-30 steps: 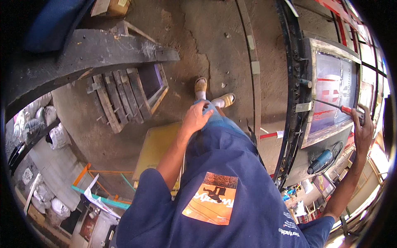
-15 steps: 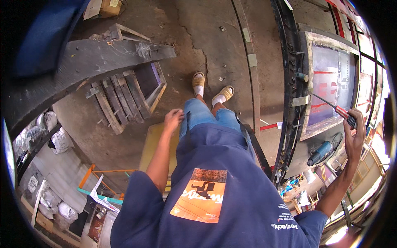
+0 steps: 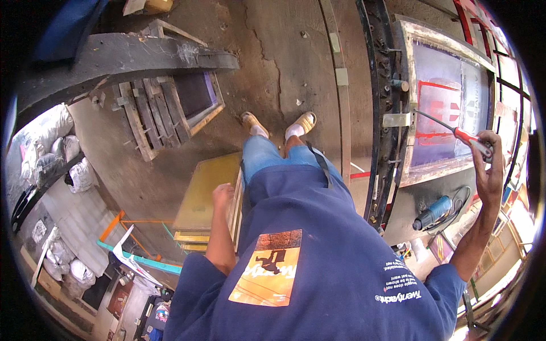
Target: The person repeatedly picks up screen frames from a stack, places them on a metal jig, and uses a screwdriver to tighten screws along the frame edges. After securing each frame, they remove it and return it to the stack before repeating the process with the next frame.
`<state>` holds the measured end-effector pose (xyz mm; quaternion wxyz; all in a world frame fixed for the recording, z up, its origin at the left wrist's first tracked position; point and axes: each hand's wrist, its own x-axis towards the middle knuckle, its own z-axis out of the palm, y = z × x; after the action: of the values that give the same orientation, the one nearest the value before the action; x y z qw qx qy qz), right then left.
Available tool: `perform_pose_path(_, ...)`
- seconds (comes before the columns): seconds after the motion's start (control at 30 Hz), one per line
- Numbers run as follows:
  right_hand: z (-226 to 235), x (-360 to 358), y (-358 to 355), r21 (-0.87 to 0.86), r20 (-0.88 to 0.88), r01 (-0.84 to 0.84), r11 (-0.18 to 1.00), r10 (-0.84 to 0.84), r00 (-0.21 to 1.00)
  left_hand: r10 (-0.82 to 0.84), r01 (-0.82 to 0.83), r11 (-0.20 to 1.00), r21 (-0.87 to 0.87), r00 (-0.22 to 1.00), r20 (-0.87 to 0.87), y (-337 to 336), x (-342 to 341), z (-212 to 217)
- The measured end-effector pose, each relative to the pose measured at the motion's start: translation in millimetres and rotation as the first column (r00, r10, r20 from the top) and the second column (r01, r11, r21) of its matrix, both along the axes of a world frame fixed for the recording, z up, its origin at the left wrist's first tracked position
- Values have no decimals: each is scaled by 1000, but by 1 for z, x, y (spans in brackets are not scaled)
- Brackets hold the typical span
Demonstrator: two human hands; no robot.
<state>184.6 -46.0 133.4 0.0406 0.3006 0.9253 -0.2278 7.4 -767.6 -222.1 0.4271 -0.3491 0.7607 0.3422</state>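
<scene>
My right hand [image 3: 488, 152], raised at the right, is closed around a screwdriver [image 3: 466, 136] with a red and dark handle. Its long thin shaft points left, over a wooden-framed printing screen [image 3: 424, 65] with purple mesh and red marks. Whether the tip touches the screen I cannot tell. My left hand [image 3: 223, 195] hangs at my left side with its fingers curled in and nothing visible in them. Behind it, lower down, is a framed yellow screen [image 3: 200, 184].
A long dark metal rail [image 3: 382, 74] with clamps runs beside the printing screen. A blue heat gun [image 3: 435, 213] with a coiled cord lies below that screen. At the left are a thick dark beam [image 3: 131, 59] and stacked wooden frames [image 3: 145, 122]. White bags [image 3: 82, 173] sit farther left.
My body and view have shifted toward the rail. The left hand has dropped lower and its fingers have curled in. The screwdriver stays in my right hand, its handle turned slightly.
</scene>
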Motion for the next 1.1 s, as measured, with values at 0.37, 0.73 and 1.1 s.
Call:
perform_pose_path(0.37, -12, 9, -9, 17, -19, 237, 971, -236, 971, -391, 618, 743, 256, 712, -583, 248, -116, 65)
perform_pose_path(0.73, 2, -19, -17, 85, -8, 394, 915, -395, 919, -143, 951, -233, 205, 175, -974, 587, -52, 229)
perform_pose_path(1.1, 28, -60, -32, 84, 76, 531, 843, -537, 840, -170, 499, -841, 209, 123, -978, 711, -50, 245)
